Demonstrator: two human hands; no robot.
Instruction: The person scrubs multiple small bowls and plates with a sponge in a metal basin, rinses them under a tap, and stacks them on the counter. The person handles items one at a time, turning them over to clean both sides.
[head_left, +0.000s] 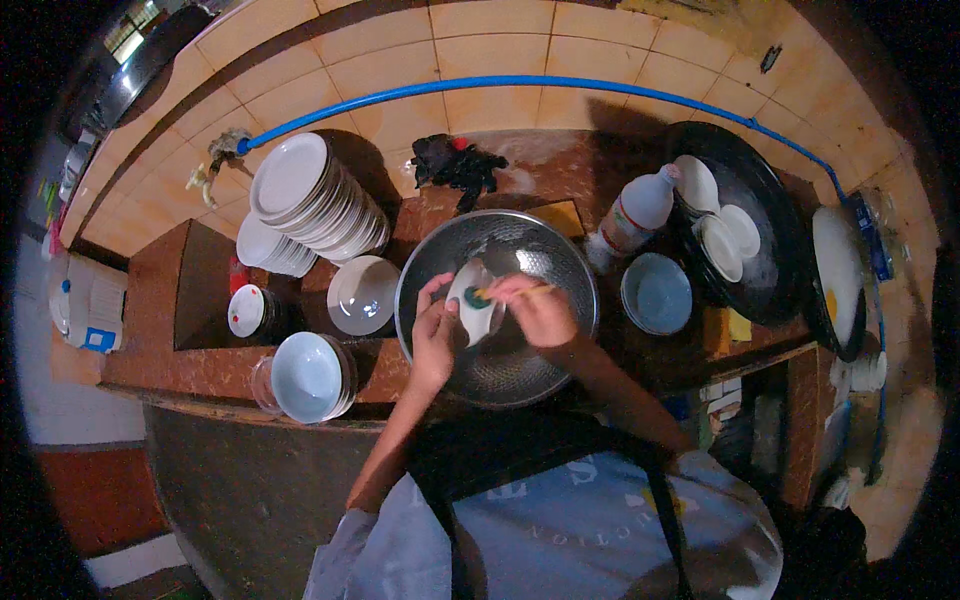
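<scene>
Over a large hammered metal basin (510, 382), my left hand (436, 330) grips a small white dish (474, 326) by its left side. The dish is tilted, and its inner side faces my right hand. My right hand (541, 311) is closed on a thin yellowish stick or handle (536, 290). A dark green pad or blob (477, 297) rests against the dish near the tip of this handle; what it is made of cannot be told. Both hands are above the basin's middle, inside its rim.
Stacked white plates (322, 195) and bowls (307, 377) stand left. At right are a white bottle (636, 210), a blue-grey bowl (656, 292) and a black wok (772, 217) holding white bowls. A crumpled black plastic bag (456, 165) lies behind the basin, below a blue pipe (525, 81).
</scene>
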